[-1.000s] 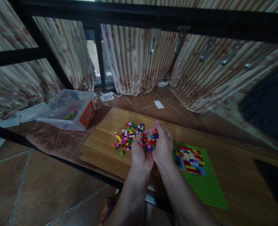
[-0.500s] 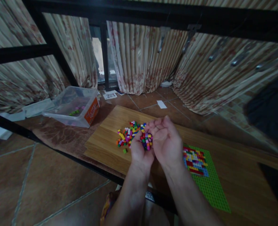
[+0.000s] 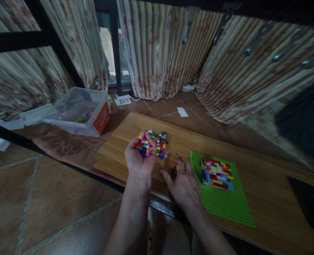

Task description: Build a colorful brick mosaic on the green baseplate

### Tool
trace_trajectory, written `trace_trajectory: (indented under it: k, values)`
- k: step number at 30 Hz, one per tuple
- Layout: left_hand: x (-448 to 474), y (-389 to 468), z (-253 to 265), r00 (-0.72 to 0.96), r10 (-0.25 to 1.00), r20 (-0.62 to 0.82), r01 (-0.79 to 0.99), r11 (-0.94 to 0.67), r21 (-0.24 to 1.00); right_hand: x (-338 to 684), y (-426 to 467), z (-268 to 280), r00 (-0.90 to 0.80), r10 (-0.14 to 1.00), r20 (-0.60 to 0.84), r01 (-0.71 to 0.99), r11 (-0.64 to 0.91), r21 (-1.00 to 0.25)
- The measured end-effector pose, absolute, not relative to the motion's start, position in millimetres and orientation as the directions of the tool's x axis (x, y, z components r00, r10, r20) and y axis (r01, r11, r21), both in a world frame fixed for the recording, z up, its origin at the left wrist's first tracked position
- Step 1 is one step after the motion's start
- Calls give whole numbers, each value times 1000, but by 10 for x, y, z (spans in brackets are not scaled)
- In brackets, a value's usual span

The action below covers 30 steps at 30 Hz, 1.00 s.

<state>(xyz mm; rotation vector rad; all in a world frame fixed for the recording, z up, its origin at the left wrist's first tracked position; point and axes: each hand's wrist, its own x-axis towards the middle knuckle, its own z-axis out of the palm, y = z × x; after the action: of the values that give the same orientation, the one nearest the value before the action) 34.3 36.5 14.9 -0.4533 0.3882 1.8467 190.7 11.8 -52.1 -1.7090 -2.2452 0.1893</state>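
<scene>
My left hand [image 3: 138,159] is turned palm up and cupped round a heap of small colourful toy bricks [image 3: 144,146]. Beside and behind it, more loose bricks [image 3: 161,144] lie on the wooden board. Palm down low over the board is my right hand [image 3: 185,184], with its thumb apart from the fingers. A few bricks [image 3: 174,169] show between that thumb and the index finger; whether the hand touches them I cannot tell. Just right of this hand lies a green baseplate [image 3: 226,209] bearing a layered multicoloured brick block [image 3: 217,173].
A clear plastic box [image 3: 78,109] with an orange label and some pieces inside stands at the left. A dark flat object [image 3: 307,202] lies at the board's right. Behind the wooden board [image 3: 117,156] are a white card [image 3: 182,112] and striped curtains [image 3: 157,53].
My cupped hands have parted. The left has moved left with bricks in its palm; the right has turned palm down to the board, where a few bricks now show beside its thumb.
</scene>
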Motion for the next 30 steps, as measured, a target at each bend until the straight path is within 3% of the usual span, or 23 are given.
trace_trajectory:
  k: [7,17,20,23,26,28,30]
  values:
    - [305,372,127,-306,820,-483,-946,-319,57,1643,203,-569,-414,900,138,894,431,-124]
    - [296,367,117,-299,801,-519,-952,-288,104,1654,412,-657,-542,810,224,797,580,-167]
    - [300,379,109,-305,781,-545,-951,-282,128,1688,460,-665,-486,832,269,786,550,-282]
    - [331,406,105,-319,767,-557,-947,-284,152,1705,533,-514,-313,904,293,716,427,-553]
    - [398,439,105,-314,779,-542,-949,-262,174,1647,598,-182,-142,955,261,515,297,-804]
    - [462,458,101,-289,799,-527,-957,-225,183,1556,613,57,-134,951,279,412,310,-857]
    - [538,471,89,-257,826,-502,-963,-178,200,1443,603,230,-225,923,311,401,379,-834]
